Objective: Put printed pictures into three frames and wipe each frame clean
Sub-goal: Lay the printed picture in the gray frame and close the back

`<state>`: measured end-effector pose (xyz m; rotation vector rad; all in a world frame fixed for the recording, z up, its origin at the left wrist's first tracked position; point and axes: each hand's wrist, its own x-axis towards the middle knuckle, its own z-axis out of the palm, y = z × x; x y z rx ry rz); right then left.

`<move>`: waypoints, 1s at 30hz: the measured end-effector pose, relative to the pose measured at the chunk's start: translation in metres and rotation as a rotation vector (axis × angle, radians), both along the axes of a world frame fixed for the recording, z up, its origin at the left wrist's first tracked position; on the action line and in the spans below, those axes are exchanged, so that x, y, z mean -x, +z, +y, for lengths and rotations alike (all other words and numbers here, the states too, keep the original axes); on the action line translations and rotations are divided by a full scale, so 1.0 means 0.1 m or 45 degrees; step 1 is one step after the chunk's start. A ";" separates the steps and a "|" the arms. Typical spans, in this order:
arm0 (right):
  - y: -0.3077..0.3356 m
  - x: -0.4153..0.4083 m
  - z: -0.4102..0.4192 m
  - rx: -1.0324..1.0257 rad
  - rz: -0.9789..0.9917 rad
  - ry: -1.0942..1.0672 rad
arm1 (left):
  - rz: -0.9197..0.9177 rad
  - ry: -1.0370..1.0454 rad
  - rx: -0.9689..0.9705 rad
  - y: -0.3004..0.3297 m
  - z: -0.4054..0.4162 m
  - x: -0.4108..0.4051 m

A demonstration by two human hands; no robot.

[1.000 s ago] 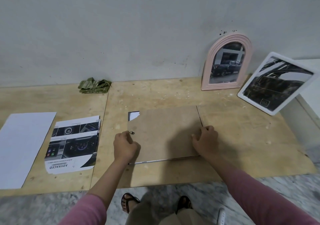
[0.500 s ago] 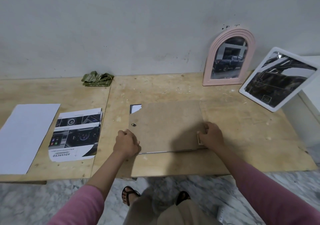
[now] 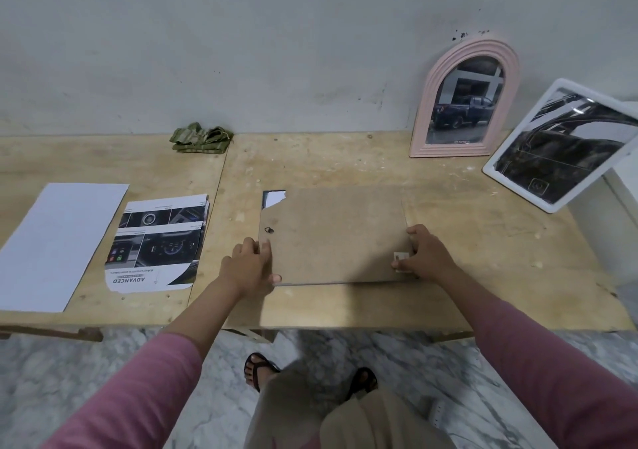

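Face-down mid-desk [image 3: 345,165], the frame [image 3: 335,234] looks light, stiff, probably glass-fronted and fragile, best held by its side edges, where the left hand [image 3: 250,267] and right hand [image 3: 426,255] curl their fingers now.

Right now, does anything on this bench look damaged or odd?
Yes: the brown backing board under both hands has its far left corner broken off, so white paper shows through the jagged gap. Nothing else stands out.
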<state>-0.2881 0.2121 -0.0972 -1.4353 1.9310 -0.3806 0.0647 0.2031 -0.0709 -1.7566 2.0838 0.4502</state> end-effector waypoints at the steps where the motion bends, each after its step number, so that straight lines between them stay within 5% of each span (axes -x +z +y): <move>1: 0.01 -0.01 -0.01 0.002 0.008 0.009 | 0.017 -0.063 -0.026 0.00 0.02 -0.03; 5: 0.06 -0.07 0.04 -0.053 0.208 0.091 | -0.088 -0.205 0.047 -0.05 0.08 -0.12; 7: 0.10 -0.13 0.15 0.156 0.436 0.265 | -0.088 -0.310 0.200 -0.07 0.14 -0.13; 12: -0.05 -0.30 0.47 0.682 0.505 0.886 | 0.277 -0.479 0.516 -0.14 0.30 -0.06; 27: -0.25 -0.39 0.49 0.801 0.508 0.807 | 0.191 -0.494 0.505 -0.42 0.41 -0.03; 30: -0.13 -0.53 0.46 0.767 0.535 0.818 | 0.339 -0.447 0.550 -0.38 0.40 -0.01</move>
